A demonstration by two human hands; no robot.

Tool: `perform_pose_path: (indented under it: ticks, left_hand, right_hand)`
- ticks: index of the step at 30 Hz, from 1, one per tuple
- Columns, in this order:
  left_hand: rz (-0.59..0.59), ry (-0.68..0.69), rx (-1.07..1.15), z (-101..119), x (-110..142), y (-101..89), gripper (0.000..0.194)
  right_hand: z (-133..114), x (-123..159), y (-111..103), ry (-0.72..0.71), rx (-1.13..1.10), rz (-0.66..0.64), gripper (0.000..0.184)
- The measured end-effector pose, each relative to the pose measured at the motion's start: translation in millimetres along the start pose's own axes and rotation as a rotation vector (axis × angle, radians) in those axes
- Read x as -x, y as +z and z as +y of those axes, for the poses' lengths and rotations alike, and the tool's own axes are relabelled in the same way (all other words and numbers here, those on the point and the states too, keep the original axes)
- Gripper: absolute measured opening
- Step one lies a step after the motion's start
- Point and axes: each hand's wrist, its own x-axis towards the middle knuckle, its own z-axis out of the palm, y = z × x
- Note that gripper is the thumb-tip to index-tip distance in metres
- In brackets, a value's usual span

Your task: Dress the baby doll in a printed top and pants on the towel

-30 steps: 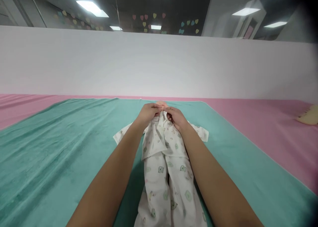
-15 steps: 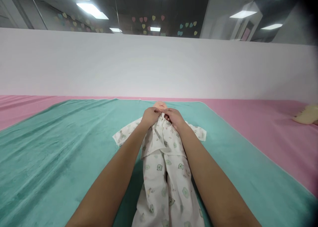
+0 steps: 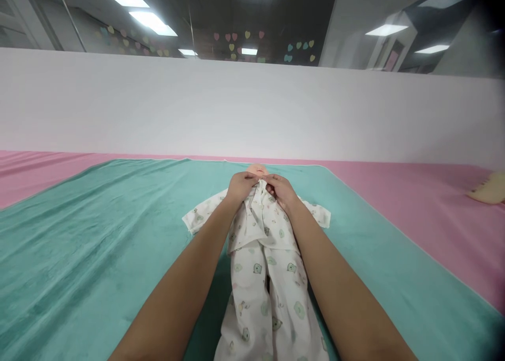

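**Mia:** What are the two hands doing?

**Ben:** Both reach out to the top of the little shirt [image 3: 258,219] on the doll [image 3: 256,169]. The left hand [image 3: 239,186] pinches the cloth at the neck from one side. The right hand [image 3: 279,190] pinches it from the other side. The fingers are curled in tight and the two hands almost touch.

**Mia:** Where is the doll?

**Ben:** It lies on its back in the middle of the green blanket [image 3: 98,234]. Its head is far from us and only a bit of it peeks out behind the hands. Its legs, in the white pants [image 3: 268,303] with small bears, point to us, between the two arms.

**Mia:** What is under the blanket?

**Ben:** A pink cover [image 3: 414,187]. A white wall [image 3: 252,108] stands behind it. A pale yellow thing [image 3: 491,188] sits far off on the right, but I cannot tell what it is.

**Mia:** How do you do this bit well?

**Ben:** I think you should hold the two edges of the neck close and line them up flat. Pull softly, so the cloth does not bunch under the chin. Keep the doll lying straight, and hold only the cloth in your fingers. I cannot see a button or a snap, so feel for it with your fingertips.
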Motion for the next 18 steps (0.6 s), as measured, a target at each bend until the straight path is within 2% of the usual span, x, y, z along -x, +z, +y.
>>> perform_pose_path:
  ticks: [7,11,18]
  left_hand:
    - [-0.043,-0.122,0.206,0.8,3.5,-2.4,0.016]
    - [-0.071,-0.133,0.26,-1.9,1.9,-3.0,0.02]
    - [-0.061,-0.096,0.18,-1.3,1.5,-0.9,0.019]
  right_hand:
    - [-1.7,-0.4,1.9,0.018,0.058,-0.014,0.028]
    - [-2.4,-0.9,2.1,0.017,0.068,-0.014,0.029]
    - [-2.1,-4.6,0.8,0.022,0.076,-0.028,0.025]
